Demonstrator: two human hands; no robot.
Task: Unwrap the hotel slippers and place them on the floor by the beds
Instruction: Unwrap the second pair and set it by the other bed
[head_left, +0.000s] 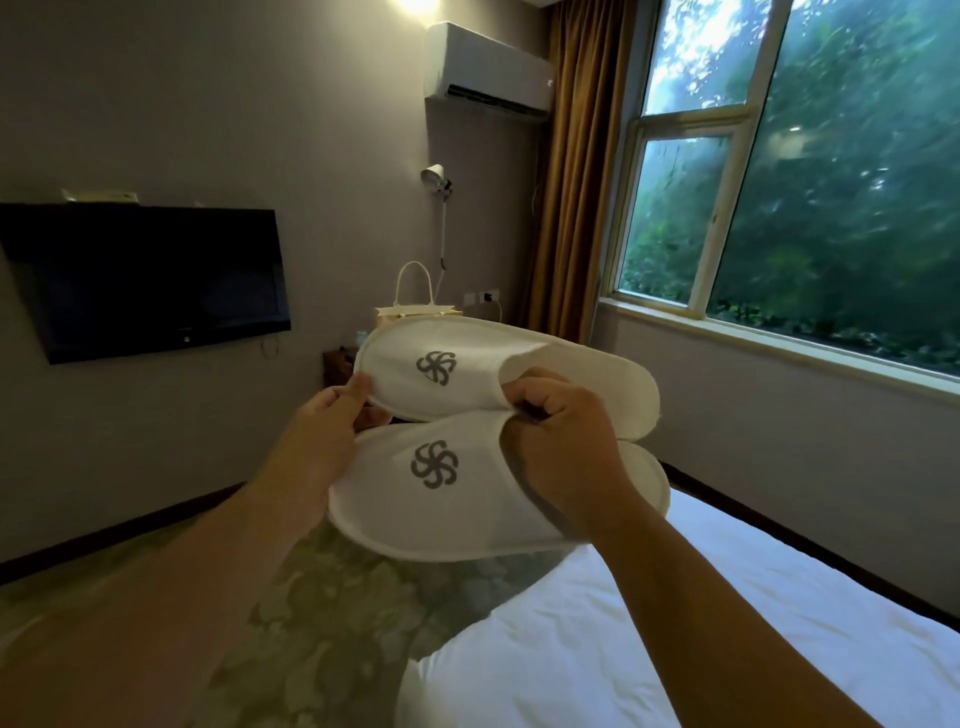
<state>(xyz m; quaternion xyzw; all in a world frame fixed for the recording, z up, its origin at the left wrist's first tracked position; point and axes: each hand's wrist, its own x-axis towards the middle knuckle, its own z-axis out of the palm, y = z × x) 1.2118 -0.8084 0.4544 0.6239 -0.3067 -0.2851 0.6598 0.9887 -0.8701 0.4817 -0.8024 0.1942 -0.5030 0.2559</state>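
Two white hotel slippers with a grey swirl logo are held up in front of me, bare of any wrapping. The upper slipper (467, 364) lies above the lower slipper (415, 499), both with toes to the left. My left hand (332, 415) pinches the toe edge of the upper slipper, thumb on top. My right hand (561, 431) grips the edges of the uppers of both slippers, fingers curled. The slippers hang above the patterned carpet (337, 623), just left of the bed.
A white bed (675, 623) fills the lower right. A wall-mounted TV (150, 275) hangs at left. A paper bag with handles (415, 306) stands on a small table behind the slippers. The window (805, 182) and a curtain (576, 182) are at right.
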